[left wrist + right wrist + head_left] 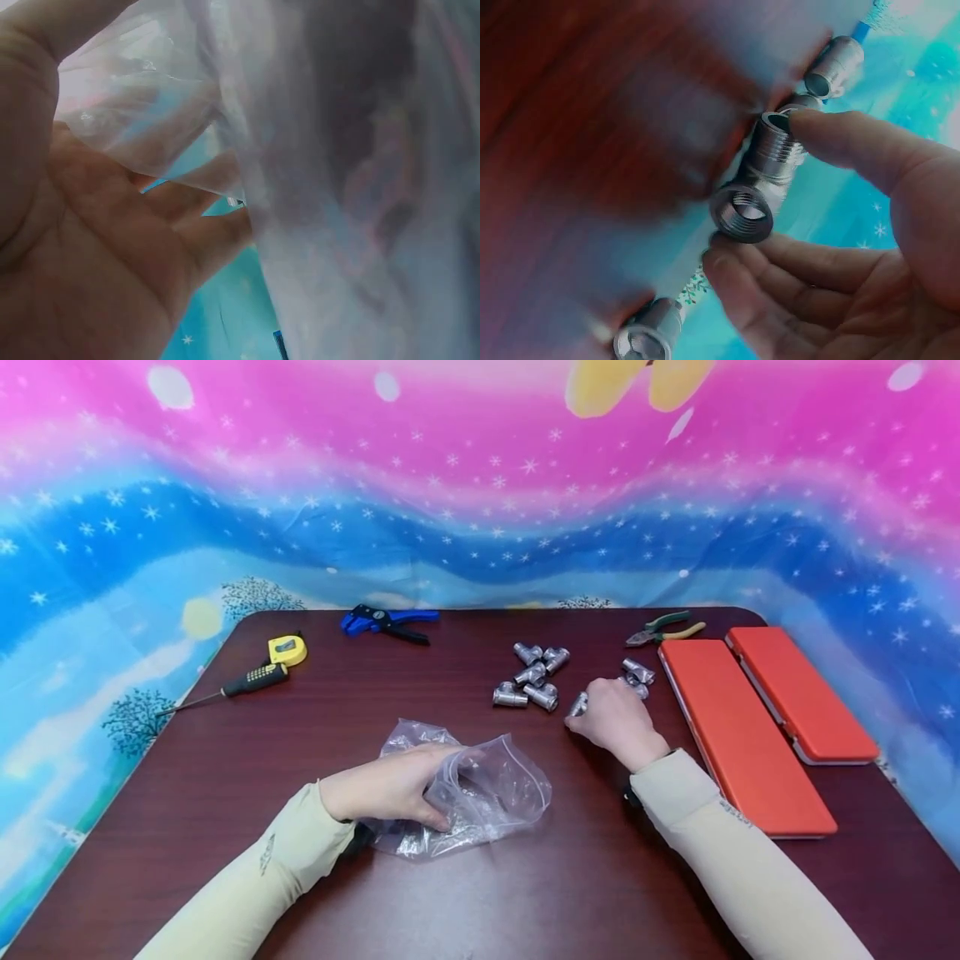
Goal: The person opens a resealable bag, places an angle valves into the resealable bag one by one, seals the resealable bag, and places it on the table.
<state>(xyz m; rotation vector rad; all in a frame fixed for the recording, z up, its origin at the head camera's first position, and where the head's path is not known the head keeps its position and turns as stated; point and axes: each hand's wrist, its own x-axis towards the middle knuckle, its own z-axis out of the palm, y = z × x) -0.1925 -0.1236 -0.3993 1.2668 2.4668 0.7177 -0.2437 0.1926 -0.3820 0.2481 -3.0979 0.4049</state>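
**Operator:** Items logged left to right, all placed against the clear plastic bag (480, 793). Screwdriver (240, 683) and yellow tape measure (287, 649): far left of the bag, toward the table's back edge. Blue-handled stripper tool (388, 622): behind the bag, slightly left.

**Checker:** And the left hand?

**Operator:** I log the left hand (393, 787) lying on the bag's left half, fingers curled round the film and gripping it; the wrist view shows plastic bunched against the palm (97, 247). The bag rests on the dark table (525, 893), its mouth toward the right.

**Checker:** Fittings?

**Operator:** Cluster of metal pipe fittings (531, 681): behind and right of the bag, loose on the table. I log the right hand (617, 720) just right of that cluster, pinching one threaded fitting (759, 184) between thumb and fingertips at the tabletop. Two more fittings (638, 672) lie just beyond that hand.

**Checker:** Remainder?

**Operator:** Green-handled pliers (666, 628): far right and behind. Two orange cases (750, 735): farthest right of the bag, side by side.
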